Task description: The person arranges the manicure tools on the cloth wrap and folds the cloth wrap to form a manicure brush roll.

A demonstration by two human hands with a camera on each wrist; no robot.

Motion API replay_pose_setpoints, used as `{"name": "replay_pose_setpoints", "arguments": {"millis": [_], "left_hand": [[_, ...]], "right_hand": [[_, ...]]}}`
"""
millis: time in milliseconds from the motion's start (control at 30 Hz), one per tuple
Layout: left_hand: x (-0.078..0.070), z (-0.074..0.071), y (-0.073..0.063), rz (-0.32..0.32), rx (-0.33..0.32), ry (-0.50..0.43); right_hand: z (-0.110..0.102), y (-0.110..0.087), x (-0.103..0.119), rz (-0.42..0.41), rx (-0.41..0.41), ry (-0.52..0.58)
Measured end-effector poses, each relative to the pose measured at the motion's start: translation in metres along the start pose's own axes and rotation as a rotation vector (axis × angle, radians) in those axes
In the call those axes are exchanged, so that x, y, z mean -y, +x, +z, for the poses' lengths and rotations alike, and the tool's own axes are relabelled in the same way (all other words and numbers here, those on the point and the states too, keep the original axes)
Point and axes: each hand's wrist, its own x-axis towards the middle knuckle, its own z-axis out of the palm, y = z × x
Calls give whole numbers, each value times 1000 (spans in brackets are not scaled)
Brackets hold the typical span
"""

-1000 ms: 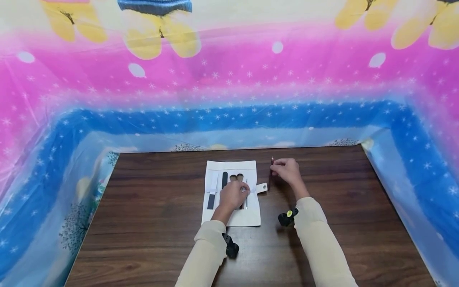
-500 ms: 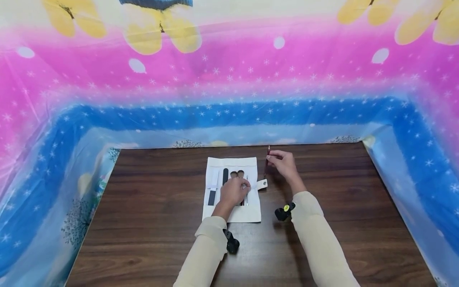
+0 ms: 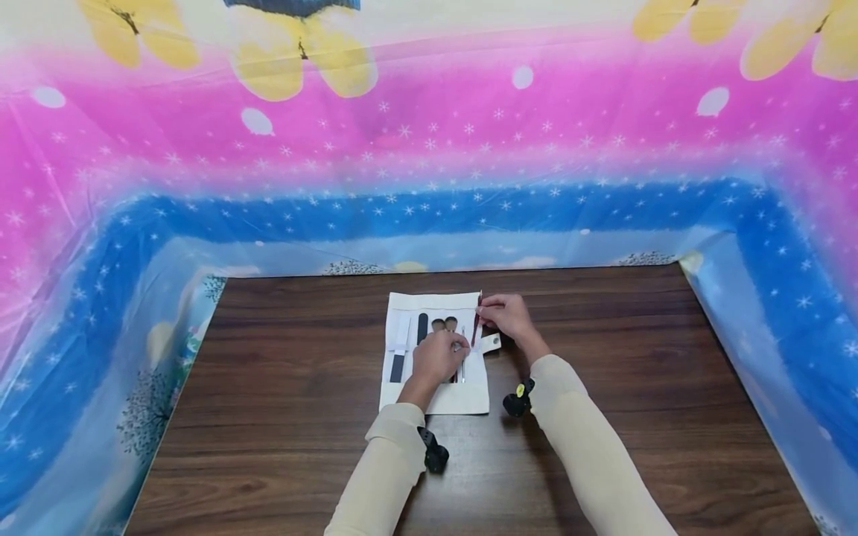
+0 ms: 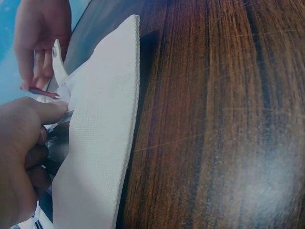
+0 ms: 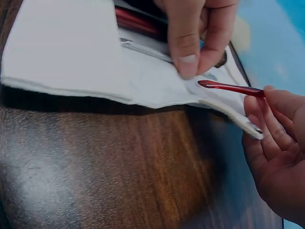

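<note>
- The right hand (image 3: 507, 316) has its thumb and fingers pinched on a slim red stick (image 5: 232, 88), gripping it near one end.
- The stick is over the white pouch (image 3: 462, 403), along its right edge and close to the strap (image 3: 491, 342); its free end points down toward the near side of the pouch. I can't tell whether it touches the cloth.
- The left hand (image 3: 434, 359) pinches the pouch's inner cloth between thumb and forefinger, its other fingers curled. The stick's free end is just beside the thumb tip.
- Beside the left hand, on the strap side, a thin metal tool (image 5: 145, 49) sits with one end under the pouch's near flap.
- Two brushes (image 3: 451, 323) poke out past the left hand, bristles away from the person.
- Left of them lies a black file (image 3: 422, 326), then a grey-and-white block (image 3: 398, 368).
- The pouch lies open on a dark wooden table (image 3: 302, 357).
- A pink and blue printed sheet (image 3: 429, 208) hangs around the table.
</note>
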Motion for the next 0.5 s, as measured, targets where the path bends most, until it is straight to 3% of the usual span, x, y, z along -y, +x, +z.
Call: {"name": "replay_pose_setpoints", "arguments": {"millis": [500], "left_hand": [[3, 3, -1, 9, -16, -15]], "right_hand": [[5, -4, -8, 73, 129, -188]]}}
